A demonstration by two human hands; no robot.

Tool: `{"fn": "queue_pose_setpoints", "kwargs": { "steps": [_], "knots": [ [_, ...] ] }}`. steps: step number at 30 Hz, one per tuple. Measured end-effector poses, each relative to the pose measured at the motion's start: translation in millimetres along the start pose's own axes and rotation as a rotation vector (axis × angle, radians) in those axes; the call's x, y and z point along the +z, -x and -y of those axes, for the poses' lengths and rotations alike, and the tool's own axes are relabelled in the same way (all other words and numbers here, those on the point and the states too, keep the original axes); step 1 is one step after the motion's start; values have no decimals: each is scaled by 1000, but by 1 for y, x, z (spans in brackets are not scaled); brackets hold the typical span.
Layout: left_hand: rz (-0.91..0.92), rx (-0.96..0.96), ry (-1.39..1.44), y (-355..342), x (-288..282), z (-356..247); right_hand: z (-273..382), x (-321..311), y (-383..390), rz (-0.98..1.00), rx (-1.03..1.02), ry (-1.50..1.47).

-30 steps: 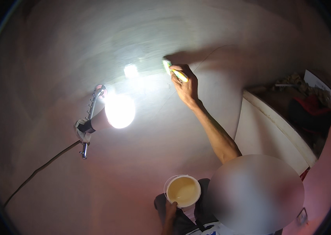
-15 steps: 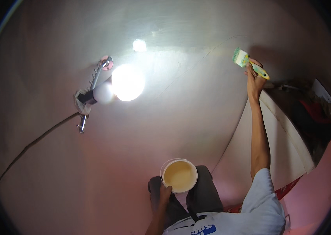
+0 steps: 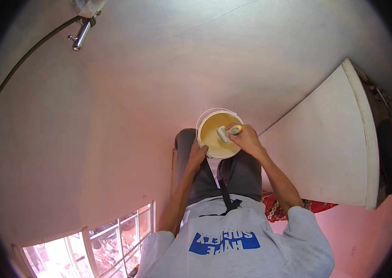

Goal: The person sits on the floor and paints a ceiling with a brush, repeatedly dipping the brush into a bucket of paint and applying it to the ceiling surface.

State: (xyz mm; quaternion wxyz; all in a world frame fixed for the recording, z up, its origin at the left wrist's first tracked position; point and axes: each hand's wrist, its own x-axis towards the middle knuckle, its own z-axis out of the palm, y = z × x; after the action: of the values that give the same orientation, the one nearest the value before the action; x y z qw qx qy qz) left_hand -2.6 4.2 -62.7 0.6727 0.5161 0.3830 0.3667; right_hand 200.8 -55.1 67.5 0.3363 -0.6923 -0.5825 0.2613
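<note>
Upside down in this view, a blue-and-white lettered print (image 3: 224, 243) stands on the front of the person's light grey shirt (image 3: 277, 262). It lies below the left hand (image 3: 199, 154) and the right hand (image 3: 247, 139).

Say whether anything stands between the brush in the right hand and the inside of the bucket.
Nothing visible does: the right hand holds the brush at the open mouth of the bucket. The left hand grips the bucket's near left side, clear of the brush.

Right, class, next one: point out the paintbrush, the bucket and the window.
Paintbrush (image 3: 224, 135): head view, on the white band behind its bristles.
Bucket (image 3: 215, 120): head view, on its inner wall.
Window (image 3: 90, 253): head view, on its upright frame bar.
</note>
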Motion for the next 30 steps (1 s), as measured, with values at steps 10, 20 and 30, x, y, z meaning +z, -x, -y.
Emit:
{"fn": "queue_pose_setpoints", "kwargs": {
  "steps": [10,20,30],
  "knots": [
    [-3,-39,-8,2,-1,-3,-88,81,-67,184,25,416],
    [-25,-20,-3,-1,0,3,-96,93,-81,343,73,344],
    [-31,-11,-52,-6,-5,16,-74,89,-78,-50,-123,286]
  ]
}}
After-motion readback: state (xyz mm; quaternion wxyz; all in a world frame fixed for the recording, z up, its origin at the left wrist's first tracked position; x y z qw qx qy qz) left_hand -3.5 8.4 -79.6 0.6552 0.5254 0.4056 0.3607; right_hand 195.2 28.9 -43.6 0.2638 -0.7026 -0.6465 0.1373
